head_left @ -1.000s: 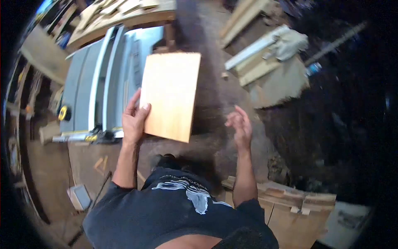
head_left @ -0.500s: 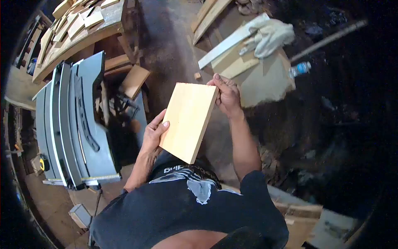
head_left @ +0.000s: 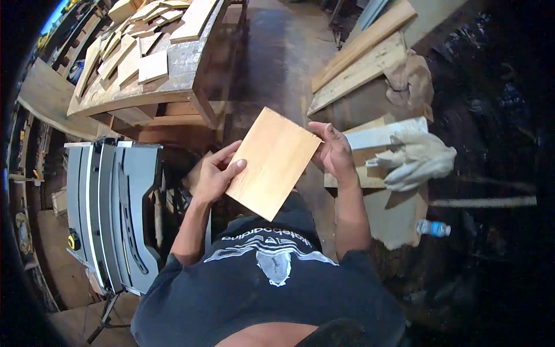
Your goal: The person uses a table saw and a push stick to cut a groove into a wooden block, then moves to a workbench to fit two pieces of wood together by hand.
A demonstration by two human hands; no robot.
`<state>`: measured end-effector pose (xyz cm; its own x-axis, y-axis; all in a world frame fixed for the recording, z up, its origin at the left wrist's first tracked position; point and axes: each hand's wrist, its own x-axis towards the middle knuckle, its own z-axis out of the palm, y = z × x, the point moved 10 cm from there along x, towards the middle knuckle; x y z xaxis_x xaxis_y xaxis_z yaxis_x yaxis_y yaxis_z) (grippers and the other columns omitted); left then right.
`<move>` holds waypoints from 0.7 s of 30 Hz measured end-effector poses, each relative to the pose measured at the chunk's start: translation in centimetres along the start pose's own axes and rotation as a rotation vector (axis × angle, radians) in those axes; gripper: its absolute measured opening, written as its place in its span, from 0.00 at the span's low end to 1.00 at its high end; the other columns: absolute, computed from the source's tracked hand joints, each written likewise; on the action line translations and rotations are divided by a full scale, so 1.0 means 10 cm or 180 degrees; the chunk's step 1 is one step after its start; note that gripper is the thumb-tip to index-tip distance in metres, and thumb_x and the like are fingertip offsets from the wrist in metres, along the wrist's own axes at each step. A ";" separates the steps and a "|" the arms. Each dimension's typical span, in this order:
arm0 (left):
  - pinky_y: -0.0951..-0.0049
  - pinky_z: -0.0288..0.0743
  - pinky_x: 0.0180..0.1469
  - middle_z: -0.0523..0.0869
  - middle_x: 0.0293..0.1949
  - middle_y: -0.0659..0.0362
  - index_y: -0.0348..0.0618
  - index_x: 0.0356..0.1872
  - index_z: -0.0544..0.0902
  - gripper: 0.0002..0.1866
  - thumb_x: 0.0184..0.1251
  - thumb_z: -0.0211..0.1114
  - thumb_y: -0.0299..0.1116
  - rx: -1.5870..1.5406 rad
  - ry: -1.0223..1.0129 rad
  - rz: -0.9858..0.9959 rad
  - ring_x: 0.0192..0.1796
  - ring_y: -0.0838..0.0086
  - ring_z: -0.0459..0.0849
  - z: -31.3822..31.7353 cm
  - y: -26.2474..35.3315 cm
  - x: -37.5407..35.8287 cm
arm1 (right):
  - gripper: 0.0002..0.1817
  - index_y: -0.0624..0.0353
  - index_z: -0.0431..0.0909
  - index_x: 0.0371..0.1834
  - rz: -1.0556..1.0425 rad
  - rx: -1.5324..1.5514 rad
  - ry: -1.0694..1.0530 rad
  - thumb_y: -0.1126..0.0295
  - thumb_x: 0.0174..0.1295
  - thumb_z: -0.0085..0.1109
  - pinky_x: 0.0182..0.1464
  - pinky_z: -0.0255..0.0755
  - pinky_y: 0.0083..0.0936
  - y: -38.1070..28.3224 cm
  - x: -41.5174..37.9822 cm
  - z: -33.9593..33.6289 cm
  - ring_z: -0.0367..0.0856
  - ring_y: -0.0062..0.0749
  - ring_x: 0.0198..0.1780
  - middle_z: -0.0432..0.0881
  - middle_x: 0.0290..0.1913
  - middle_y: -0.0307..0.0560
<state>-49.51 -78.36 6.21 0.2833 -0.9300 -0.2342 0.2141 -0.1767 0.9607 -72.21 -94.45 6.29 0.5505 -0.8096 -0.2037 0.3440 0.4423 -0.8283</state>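
Note:
A flat rectangular wooden board (head_left: 274,165) is held tilted in front of my chest, its broad face toward me. My left hand (head_left: 217,173) grips its left edge, thumb on the face and fingers behind. The upper right edge looks rough, with small splinters. Right at that corner is my right hand (head_left: 337,151), fingers loosely apart and palm turned to the board; some of its fingers are hidden behind the wood.
A table saw (head_left: 113,214) stands to my left. Beyond it, a workbench (head_left: 193,72) carries several wood offcuts (head_left: 153,66). At right lie planks (head_left: 361,72), pale work gloves (head_left: 419,159) and a plastic bottle (head_left: 433,228).
The board has turned and its face shows more squarely. My right hand has loosened from its pinch on the corner. My view has shifted, bringing more of the workbench into sight.

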 end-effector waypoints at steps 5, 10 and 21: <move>0.76 0.79 0.53 0.90 0.51 0.53 0.32 0.67 0.78 0.28 0.69 0.73 0.31 0.0054 0.0434 0.0178 0.49 0.78 0.86 -0.01 0.38 1.31 | 0.24 0.68 0.79 0.62 -0.0003 -0.1125 -0.0470 0.57 0.75 0.60 0.46 0.86 0.32 -0.38 1.49 -0.11 0.87 0.29 0.45 0.86 0.48 0.46; 0.70 0.79 0.59 0.89 0.53 0.51 0.32 0.66 0.78 0.29 0.66 0.75 0.29 0.0268 0.0855 0.0506 0.54 0.73 0.86 -0.19 1.05 2.53 | 0.26 0.68 0.80 0.61 0.0098 -0.2168 -0.1246 0.64 0.63 0.73 0.45 0.79 0.24 -1.02 3.22 0.10 0.84 0.25 0.44 0.86 0.45 0.44; 0.69 0.81 0.56 0.86 0.57 0.50 0.40 0.75 0.69 0.40 0.60 0.75 0.21 0.0212 0.2269 0.2257 0.53 0.71 0.85 -1.37 2.65 4.20 | 0.15 0.63 0.84 0.50 -0.0308 -0.2513 -0.3763 0.72 0.60 0.74 0.48 0.77 0.23 -1.39 6.58 2.07 0.80 0.17 0.43 0.86 0.41 0.33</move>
<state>-19.12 -117.73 19.78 0.8228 -0.4216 0.3811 -0.2673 0.3046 0.9142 -25.07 -145.86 15.17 0.9854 0.1431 0.0926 0.1254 -0.2410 -0.9624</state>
